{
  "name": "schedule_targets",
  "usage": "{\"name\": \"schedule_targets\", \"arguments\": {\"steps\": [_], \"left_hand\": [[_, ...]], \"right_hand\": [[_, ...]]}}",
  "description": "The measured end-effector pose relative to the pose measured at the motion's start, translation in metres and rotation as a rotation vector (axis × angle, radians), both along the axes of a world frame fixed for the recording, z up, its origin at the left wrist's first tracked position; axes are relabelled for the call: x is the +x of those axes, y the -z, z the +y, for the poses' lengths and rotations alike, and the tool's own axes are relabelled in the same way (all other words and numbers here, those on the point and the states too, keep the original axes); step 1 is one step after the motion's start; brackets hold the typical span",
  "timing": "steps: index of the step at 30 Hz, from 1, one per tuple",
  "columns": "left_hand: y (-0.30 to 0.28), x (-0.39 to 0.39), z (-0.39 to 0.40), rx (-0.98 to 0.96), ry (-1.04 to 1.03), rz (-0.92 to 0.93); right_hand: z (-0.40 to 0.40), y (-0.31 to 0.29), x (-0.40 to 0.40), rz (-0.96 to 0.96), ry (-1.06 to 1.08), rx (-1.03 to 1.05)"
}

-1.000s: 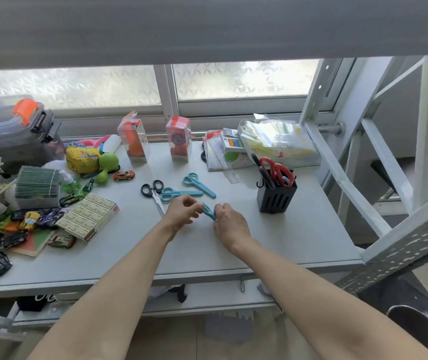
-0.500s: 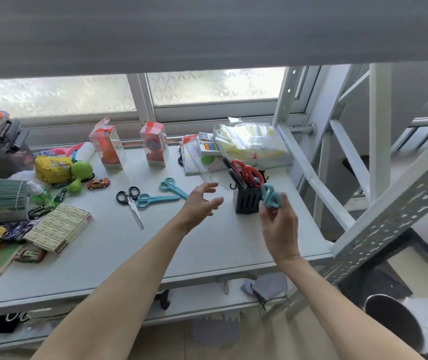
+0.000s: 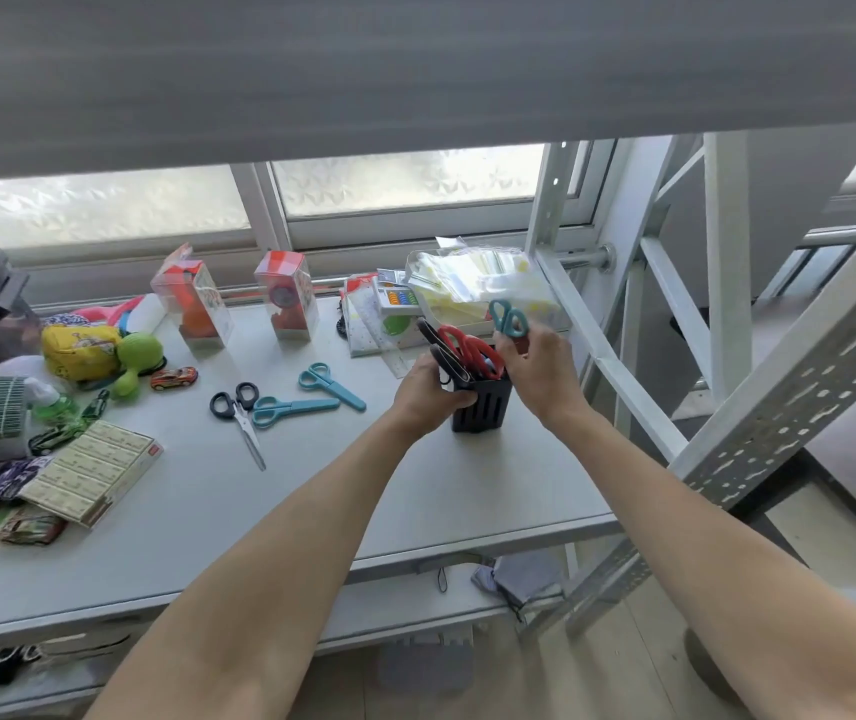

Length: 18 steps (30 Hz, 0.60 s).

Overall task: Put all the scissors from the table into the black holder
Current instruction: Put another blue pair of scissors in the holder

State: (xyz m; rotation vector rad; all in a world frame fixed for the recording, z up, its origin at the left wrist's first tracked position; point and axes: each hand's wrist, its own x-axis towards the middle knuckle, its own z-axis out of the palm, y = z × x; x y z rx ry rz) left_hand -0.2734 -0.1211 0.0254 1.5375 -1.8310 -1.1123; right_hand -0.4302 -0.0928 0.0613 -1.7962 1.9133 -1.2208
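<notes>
Grey table (image 3: 270,517) bearing the black holder (image 3: 483,407), steadied by the curled left hand (image 3: 428,394). Right hand (image 3: 537,371) pinches teal scissors (image 3: 509,318) above the holder, handles up. Light, rigid, smooth plastic loops; probably best gripped at the handles.

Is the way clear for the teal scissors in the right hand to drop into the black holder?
Partly. Red scissors and black-handled ones already crowd the black holder, right beneath the teal scissors.
</notes>
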Motion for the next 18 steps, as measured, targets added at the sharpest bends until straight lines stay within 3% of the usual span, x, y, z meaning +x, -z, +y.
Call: {"name": "schedule_targets", "arguments": {"steps": [4, 9, 14, 18], "left_hand": [[0.0, 0.0, -0.001, -0.009, 0.004, 0.015], [-0.001, 0.001, 0.0, -0.008, 0.0, 0.01], [-0.002, 0.001, 0.002, -0.004, -0.004, 0.017], [-0.004, 0.006, 0.005, 0.011, 0.013, 0.037]], "right_hand": [[0.001, 0.008, -0.003, 0.058, 0.003, 0.111], [0.007, 0.01, -0.007, -0.031, -0.07, 0.137], [0.015, 0.014, -0.005, -0.108, -0.063, 0.099], [0.025, 0.021, 0.001, -0.203, 0.12, -0.074]]}}
